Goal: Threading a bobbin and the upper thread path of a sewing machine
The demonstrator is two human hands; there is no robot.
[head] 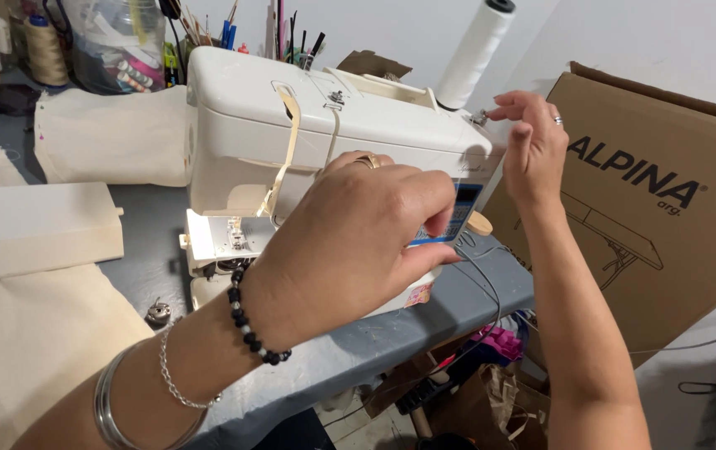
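Sewing machine [324, 142] on the counter [391, 333], me in front of it.
A thread cone [474, 54] stood at its back right, a cardboard box [666, 208] to the right, folded cloth [112, 137] to the left, a bobbin [158, 312] before it.

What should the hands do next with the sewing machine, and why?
Probably the right hand should settle the thread at the small metal pin beside the white spool. Its fingertips pinch right there on the white sewing machine, while the left hand hovers in front, possibly keeping the thread taut.

Brown cardboard box [666, 208] at right; blue label [463, 208] on machine.
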